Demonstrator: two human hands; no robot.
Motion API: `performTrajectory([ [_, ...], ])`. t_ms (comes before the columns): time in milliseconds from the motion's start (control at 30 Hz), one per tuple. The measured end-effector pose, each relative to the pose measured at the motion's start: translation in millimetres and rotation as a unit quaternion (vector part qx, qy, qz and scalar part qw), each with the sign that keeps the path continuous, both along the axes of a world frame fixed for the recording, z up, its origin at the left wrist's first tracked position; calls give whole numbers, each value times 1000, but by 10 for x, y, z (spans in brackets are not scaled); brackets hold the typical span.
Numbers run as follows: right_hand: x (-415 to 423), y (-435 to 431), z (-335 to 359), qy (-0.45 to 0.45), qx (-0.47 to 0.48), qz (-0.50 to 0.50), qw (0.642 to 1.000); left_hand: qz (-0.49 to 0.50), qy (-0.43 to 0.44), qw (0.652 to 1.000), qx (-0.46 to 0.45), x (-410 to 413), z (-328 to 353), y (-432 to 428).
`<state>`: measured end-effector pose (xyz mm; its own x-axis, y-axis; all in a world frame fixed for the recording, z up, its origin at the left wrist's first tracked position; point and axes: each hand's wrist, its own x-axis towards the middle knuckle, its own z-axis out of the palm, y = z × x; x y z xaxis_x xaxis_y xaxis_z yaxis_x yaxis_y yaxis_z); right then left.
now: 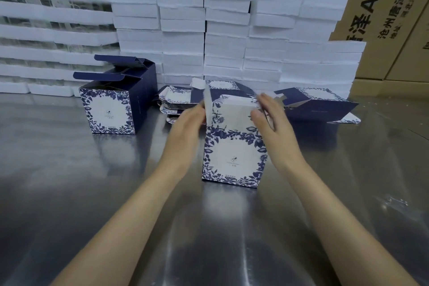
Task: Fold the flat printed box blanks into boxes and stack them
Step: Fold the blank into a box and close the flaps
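Observation:
A blue-and-white floral box (233, 158) stands upright on the steel table in front of me, its top flaps raised. My left hand (188, 123) touches its left flap with fingers fairly straight. My right hand (269, 116) presses flat against the upper right side of the box. Two folded boxes (111, 104) with open navy lids stand one behind the other at the left. A pile of flat printed blanks (178, 100) lies behind the box. Another part-opened blank (318, 104) lies on its side to the right.
Stacks of white foam trays (227, 37) form a wall along the back of the steel table (69, 193). Brown cardboard cartons (383, 7) rise behind them at the right.

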<state>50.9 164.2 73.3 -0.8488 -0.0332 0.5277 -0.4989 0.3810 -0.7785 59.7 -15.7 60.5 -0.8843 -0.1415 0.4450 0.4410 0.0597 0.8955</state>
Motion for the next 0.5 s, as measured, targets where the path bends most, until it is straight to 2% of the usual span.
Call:
performTrajectory([
  [67,48,-47,-4,-55,-30,62,996,19,96,980,-176,17,-95,6],
  [133,43,-59,-1,-84,-66,78,991,54,138,941,-304,17,-146,-12],
  [200,-11,-29,33,-87,-63,77,991,79,145,929,-331,39,-124,-41],
  [300,-13,62,101,-96,36,115,988,139,159,905,-368,57,-71,-43],
  [400,-51,108,98,-97,107,86,986,194,131,897,-374,53,-36,34],
  [433,-62,95,102,-105,107,86,985,202,121,901,-364,47,-41,61],
  [500,-78,93,117,-141,36,117,982,187,118,914,-342,43,-52,92],
])
